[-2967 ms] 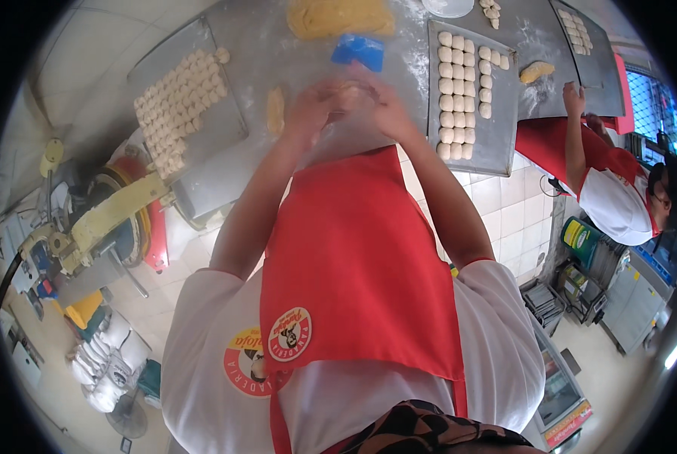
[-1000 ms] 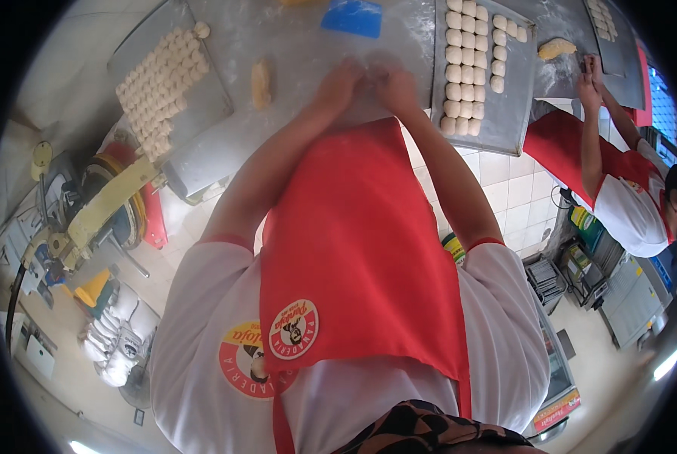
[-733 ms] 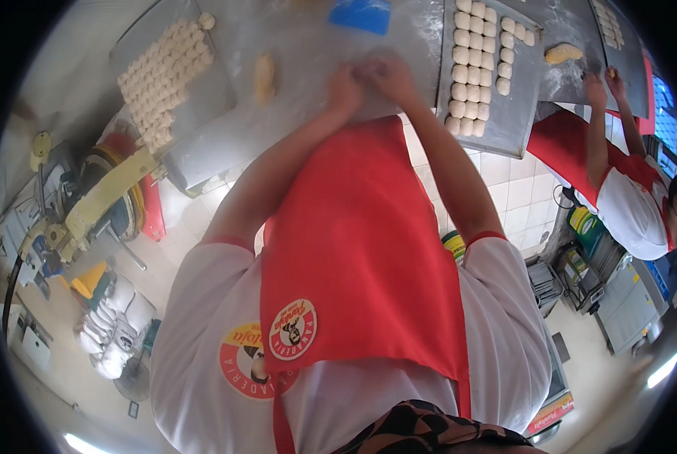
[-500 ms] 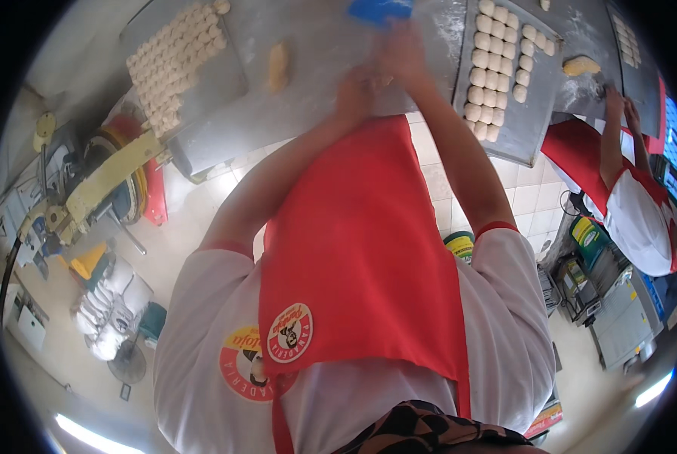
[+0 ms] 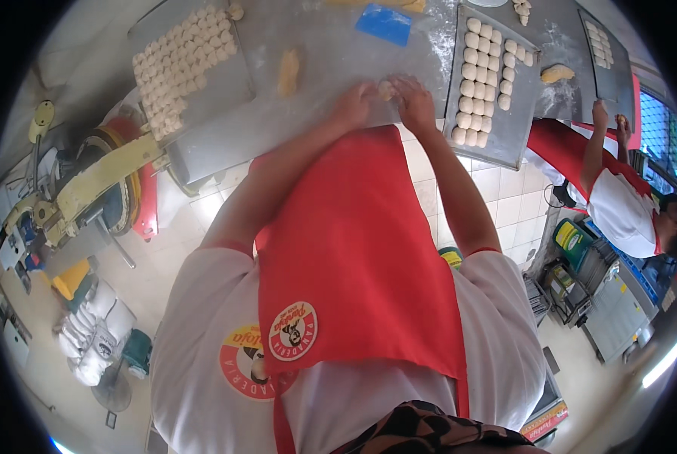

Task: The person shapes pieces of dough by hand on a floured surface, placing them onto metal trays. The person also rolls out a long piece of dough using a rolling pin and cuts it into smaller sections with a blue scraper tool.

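Over the grey metal worktable (image 5: 319, 45), my right hand (image 5: 416, 104) has its fingers around a small piece of pale dough (image 5: 386, 91). Close by on the left is my left hand (image 5: 351, 107), its fingers stretched toward that piece and nothing visible in them. A blue flat dough scraper (image 5: 384, 25) lies on the table beyond both hands. To the left rests a longer strip of dough (image 5: 288, 73). Part of another flat dough mass (image 5: 376, 4) shows at the top edge.
Left stands a tray (image 5: 236, 79) crowded with dough balls; on the right, another tray (image 5: 514, 140) holds rows of balls. Flour dusts the table near it. A co-worker (image 5: 618, 189) in a red apron works at far right, near a dough loaf (image 5: 557, 73). Yellowish machinery (image 5: 100, 181) stands left.
My right hand has come back toward me from beside the blue scraper, which now lies uncovered. Both hands are now near the small dough piece, and the co-worker's hands have shifted.
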Available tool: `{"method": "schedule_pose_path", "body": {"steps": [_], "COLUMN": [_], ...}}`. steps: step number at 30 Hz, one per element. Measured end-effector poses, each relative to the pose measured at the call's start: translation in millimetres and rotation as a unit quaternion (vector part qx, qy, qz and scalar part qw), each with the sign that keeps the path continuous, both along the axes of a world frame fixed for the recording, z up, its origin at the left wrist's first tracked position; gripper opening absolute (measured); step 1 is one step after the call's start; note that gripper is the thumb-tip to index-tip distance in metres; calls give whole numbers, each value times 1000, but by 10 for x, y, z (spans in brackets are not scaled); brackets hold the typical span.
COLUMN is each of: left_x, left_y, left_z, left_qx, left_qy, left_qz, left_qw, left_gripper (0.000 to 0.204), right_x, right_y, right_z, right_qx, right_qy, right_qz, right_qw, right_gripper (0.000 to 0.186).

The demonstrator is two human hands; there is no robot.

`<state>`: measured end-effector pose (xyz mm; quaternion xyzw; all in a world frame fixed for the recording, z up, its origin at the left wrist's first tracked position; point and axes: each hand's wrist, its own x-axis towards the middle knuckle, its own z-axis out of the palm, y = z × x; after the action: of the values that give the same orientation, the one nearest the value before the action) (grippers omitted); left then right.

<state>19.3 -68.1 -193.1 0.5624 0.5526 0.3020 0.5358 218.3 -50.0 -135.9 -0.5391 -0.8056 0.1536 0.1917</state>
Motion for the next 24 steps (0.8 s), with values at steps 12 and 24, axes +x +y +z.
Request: {"method": "schedule_pose_path", "body": {"steps": [12, 24], "left_x": [-82, 136], "left_y": [87, 202], "left_z": [-146, 530], "left_qx": [30, -177], "left_qy": [79, 34], "left_qz": [-36, -28], "left_qw": [996, 983], "left_gripper": [35, 35], "right_x": [-56, 2503], "right_y": [-379, -408], "right_z": [45, -106], "right_qx": [-89, 62], "right_qy": [50, -48], "right_qz": [-190, -519], "right_qw": [977, 851], "right_gripper": [35, 49]}}
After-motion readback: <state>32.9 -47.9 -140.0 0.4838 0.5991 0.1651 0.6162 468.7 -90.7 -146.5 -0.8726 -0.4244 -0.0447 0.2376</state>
